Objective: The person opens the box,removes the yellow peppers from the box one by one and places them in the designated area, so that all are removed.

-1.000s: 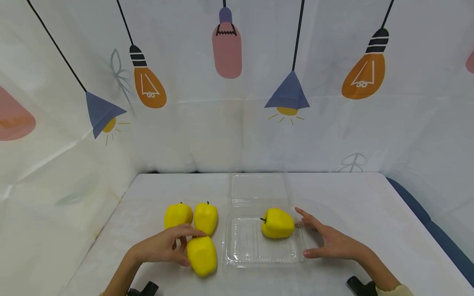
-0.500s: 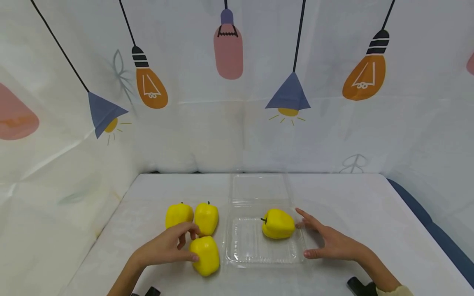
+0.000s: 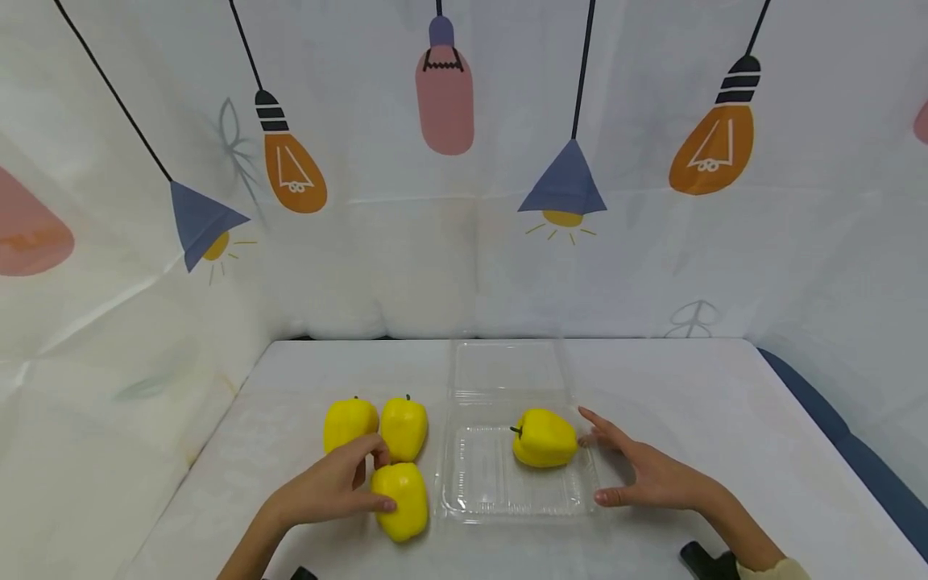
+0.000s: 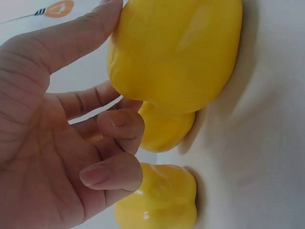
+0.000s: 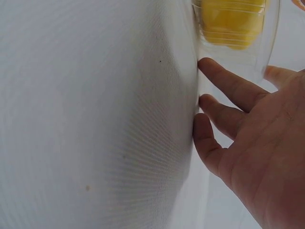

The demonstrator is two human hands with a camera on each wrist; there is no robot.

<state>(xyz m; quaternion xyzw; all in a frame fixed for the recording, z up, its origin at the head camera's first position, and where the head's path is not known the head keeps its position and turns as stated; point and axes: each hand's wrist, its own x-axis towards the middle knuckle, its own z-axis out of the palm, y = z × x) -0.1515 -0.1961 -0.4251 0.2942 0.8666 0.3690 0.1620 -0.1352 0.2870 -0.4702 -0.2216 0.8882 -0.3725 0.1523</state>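
Note:
My left hand (image 3: 329, 487) holds the nearest yellow bell pepper (image 3: 402, 503) on the table, thumb on its near left side and index finger at its far end. In the left wrist view the thumb lies against this bell pepper (image 4: 181, 47), and the other fingers curl loosely below it. Two more yellow bell peppers, one at the left (image 3: 350, 423) and one beside it (image 3: 404, 428), stand just behind. A clear plastic clamshell box (image 3: 478, 509) lies open, with one bell pepper (image 3: 545, 439) on its side inside. At the box's right edge, my right hand (image 3: 652, 475) spreads its fingers.
The box's clear lid (image 3: 507, 366) lies folded back toward the table's far edge. A white cloth with printed lamps (image 3: 391, 266) hangs behind the white table (image 3: 652, 379). Something dark blue (image 3: 834, 419) shows past the right edge.
The nearest bell pepper has shifted slightly right. My left hand has moved a little right with it, its index finger bending more. The right hand stays still.

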